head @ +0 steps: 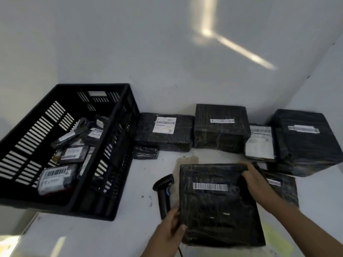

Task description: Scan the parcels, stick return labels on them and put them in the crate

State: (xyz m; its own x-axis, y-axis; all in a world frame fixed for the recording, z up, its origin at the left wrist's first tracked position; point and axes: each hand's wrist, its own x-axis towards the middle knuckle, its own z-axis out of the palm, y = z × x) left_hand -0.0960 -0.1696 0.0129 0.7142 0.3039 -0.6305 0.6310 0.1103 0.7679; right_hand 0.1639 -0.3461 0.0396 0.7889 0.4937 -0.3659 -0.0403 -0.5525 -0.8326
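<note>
White walls meet in a corner behind your smooth white tabletop point(144, 179), which is blotched with a brownish stain. In the head view, your left hand point(172, 227) grips the near-left edge of a flat, square parcel point(219, 204) in crinkled glossy black wrap. Your right hand point(258, 180) curls over its far-right corner. A white barcode strip point(210, 186) crosses its top. A black scanner point(164, 191) lies just beside its left edge. At left, the slotted black plastic crate point(118, 127) holds small labelled packets point(55, 179). Boxy wrapped parcels point(220, 127) line the wall.
</note>
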